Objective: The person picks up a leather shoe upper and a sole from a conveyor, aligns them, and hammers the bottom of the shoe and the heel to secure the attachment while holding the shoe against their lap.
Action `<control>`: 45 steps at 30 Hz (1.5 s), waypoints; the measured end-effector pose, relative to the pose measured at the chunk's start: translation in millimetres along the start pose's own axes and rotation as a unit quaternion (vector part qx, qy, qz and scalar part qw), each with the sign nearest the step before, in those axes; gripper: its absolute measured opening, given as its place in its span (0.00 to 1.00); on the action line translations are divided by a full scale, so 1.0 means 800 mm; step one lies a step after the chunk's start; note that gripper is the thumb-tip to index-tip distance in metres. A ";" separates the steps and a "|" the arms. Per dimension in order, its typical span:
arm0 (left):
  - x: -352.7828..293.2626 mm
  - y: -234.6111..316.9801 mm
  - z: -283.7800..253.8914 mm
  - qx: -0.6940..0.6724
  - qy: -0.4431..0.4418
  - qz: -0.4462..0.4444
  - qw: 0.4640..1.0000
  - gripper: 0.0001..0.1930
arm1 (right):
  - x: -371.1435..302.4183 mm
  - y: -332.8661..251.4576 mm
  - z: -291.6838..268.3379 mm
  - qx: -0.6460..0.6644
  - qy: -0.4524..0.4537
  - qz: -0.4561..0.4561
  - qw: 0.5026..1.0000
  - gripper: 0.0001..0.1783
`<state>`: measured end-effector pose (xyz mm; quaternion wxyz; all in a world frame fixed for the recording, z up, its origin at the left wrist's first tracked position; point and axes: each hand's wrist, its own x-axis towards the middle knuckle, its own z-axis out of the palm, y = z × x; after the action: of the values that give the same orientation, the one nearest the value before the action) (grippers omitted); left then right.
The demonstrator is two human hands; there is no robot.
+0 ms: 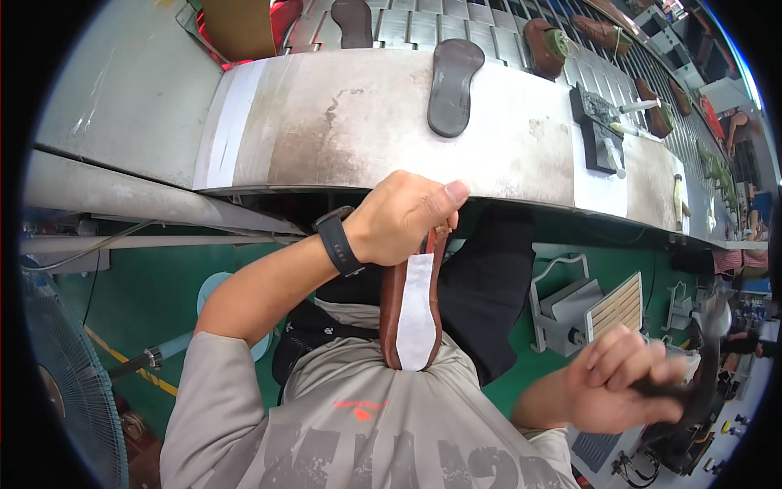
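Observation:
My left hand (407,213), with a dark watch on the wrist, is closed around one end of a brown shoe upper (392,314). The shoe is bottom up, and a white insole (416,314) covers most of its underside. Its other end rests against my shirt, above my lap. Out to the right, my right hand (617,381) is closed on a dark hammer-like tool (699,389), smeared by motion and apart from the shoe. On the bench ahead lies a dark grey shoe sole (455,88), touched by neither hand.
Beyond the pale bench (366,122) runs a slatted metal conveyor (407,28) with another sole (353,23) and brown shoes (544,49). A black holder (596,130) with syringe-like tubes stands right. A fan (73,391) is at left; a metal stand (570,301) sits lower right.

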<state>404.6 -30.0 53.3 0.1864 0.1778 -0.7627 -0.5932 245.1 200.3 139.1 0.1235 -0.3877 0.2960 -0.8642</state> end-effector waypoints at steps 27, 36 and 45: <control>0.008 -0.049 -0.022 -0.181 -0.001 -0.051 0.982 0.41 | -0.095 0.134 -0.060 -0.339 -0.255 0.423 0.801 0.21; 0.009 -0.039 -0.016 -0.178 0.010 -0.051 0.983 0.38 | -0.010 0.058 0.009 0.024 -0.035 0.018 0.999 0.20; -0.005 -0.025 -0.014 -0.151 0.072 -0.024 0.986 0.36 | -0.019 0.062 -0.038 -0.161 -0.258 0.327 0.895 0.10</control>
<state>414.4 -42.3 36.4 0.2508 0.2082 -0.6442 -0.6919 232.3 180.3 84.0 0.4072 -0.4932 0.4990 -0.5847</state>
